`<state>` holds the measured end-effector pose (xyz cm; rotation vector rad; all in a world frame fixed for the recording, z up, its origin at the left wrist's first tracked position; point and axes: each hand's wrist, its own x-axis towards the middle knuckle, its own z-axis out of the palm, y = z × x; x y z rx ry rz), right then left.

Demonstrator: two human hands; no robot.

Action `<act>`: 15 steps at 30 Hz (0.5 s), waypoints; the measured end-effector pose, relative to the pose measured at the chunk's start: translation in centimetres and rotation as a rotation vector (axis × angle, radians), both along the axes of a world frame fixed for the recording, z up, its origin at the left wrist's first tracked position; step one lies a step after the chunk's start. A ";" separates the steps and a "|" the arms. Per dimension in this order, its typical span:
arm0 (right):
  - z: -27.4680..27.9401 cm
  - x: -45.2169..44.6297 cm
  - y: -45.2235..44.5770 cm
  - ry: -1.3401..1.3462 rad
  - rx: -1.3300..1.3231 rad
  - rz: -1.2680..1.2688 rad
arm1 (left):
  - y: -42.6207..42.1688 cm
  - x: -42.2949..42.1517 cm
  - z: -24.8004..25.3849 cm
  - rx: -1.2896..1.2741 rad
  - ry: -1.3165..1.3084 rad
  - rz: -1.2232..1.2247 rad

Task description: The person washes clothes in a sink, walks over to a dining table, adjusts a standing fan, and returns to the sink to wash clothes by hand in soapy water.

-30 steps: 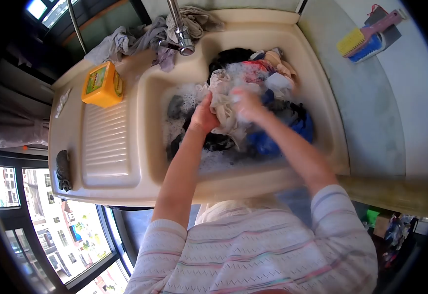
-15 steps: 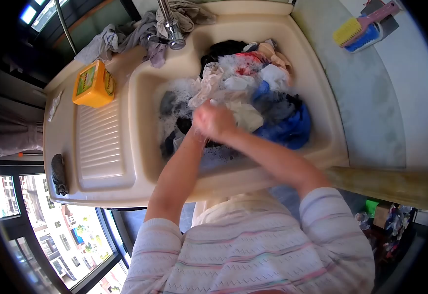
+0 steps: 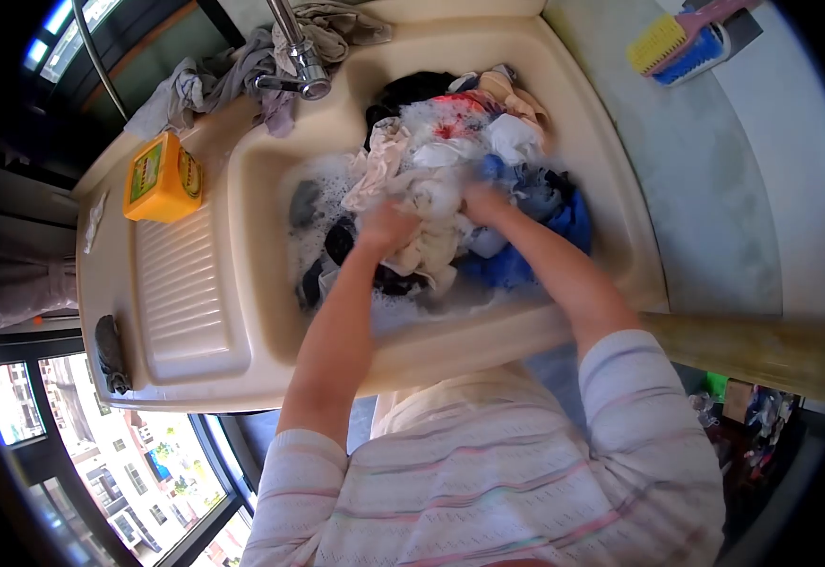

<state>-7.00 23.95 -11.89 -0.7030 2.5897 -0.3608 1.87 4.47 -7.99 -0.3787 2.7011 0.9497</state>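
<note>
Soapy water and several garments lie in the beige sink basin (image 3: 266,274). My left hand (image 3: 389,229) is closed on the left side of a cream cloth (image 3: 431,248), near its middle in the basin. My right hand (image 3: 488,203) is at the cloth's right side, blurred, its fingers hidden among suds and fabric. A pale pink cloth (image 3: 382,156) lies just above my left hand. Blue fabric (image 3: 571,225) is to the right of my right hand. Farther back are a red cloth (image 3: 460,106), a white cloth (image 3: 514,139) and black fabric (image 3: 412,90).
A yellow-orange container (image 3: 164,180) stands on the ribbed drainboard's back end (image 3: 181,283). The faucet (image 3: 307,71) overhangs the basin's back left. Grey cloths (image 3: 186,93) lie along the back ledge. Brushes (image 3: 682,47) are at the right wall, a dark cloth (image 3: 110,354) at the left edge.
My hands were together over the basin half a second ago; now they are apart, with the cream cloth between them. The whole view has shifted slightly.
</note>
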 end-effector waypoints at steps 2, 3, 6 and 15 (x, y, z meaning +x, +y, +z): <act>4.6 2.7 -2.5 0.013 -0.225 -0.142 | -1.2 -0.2 -0.6 1.101 -0.165 0.394; 5.9 4.2 -4.0 0.046 -0.412 -0.143 | -1.0 -0.3 0.3 1.371 -0.193 0.428; 11.6 10.9 -8.2 0.241 -0.741 0.169 | -0.4 -0.1 0.2 1.809 -0.191 0.487; 11.4 8.3 -9.3 0.343 -0.534 -0.043 | -0.2 -1.0 -3.1 1.635 -0.024 0.707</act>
